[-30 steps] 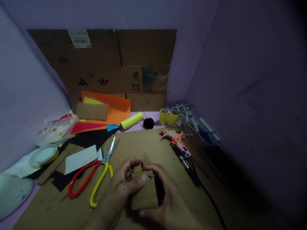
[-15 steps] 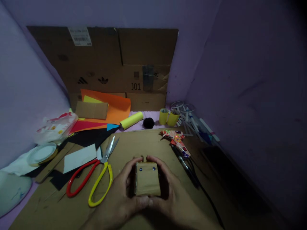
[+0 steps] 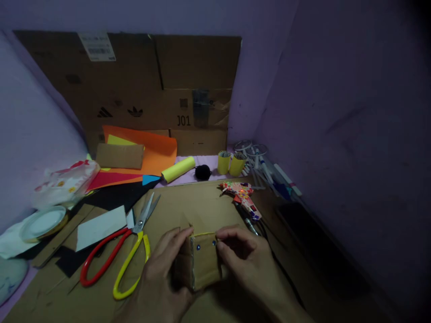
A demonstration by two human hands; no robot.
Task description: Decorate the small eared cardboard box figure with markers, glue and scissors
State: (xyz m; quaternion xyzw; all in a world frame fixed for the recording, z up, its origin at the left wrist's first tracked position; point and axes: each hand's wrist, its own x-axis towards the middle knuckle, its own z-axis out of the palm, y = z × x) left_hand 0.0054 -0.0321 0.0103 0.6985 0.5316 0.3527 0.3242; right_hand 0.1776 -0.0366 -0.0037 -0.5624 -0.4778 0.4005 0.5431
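Note:
A small cardboard box [image 3: 206, 264] with two small dark blue dots near the top of its front face is between my hands, close to me over the cardboard sheet. My left hand [image 3: 161, 271] is wrapped round its left side, fingertips at the top edge and thumb low. My right hand [image 3: 247, 253] has its thumb and forefinger closed at the upper right corner, beside the right dot. The box is turned a little, so its left side shows. Scissors [image 3: 139, 229] with one red and one yellow handle lie partly spread, left of my left hand.
A patterned glue gun [image 3: 243, 196] with a black cable lies right of centre. Behind are a yellow tube [image 3: 178, 169], a black fuzzy ball [image 3: 203, 172] and two yellow cylinders [image 3: 223, 163]. Coloured paper [image 3: 158, 152] and a white card [image 3: 101, 227] lie left. Cardboard [image 3: 134, 76] stands at the back.
The box has turned to show its left side. My right hand has moved from round its right side to its upper right corner. The view has shifted slightly right.

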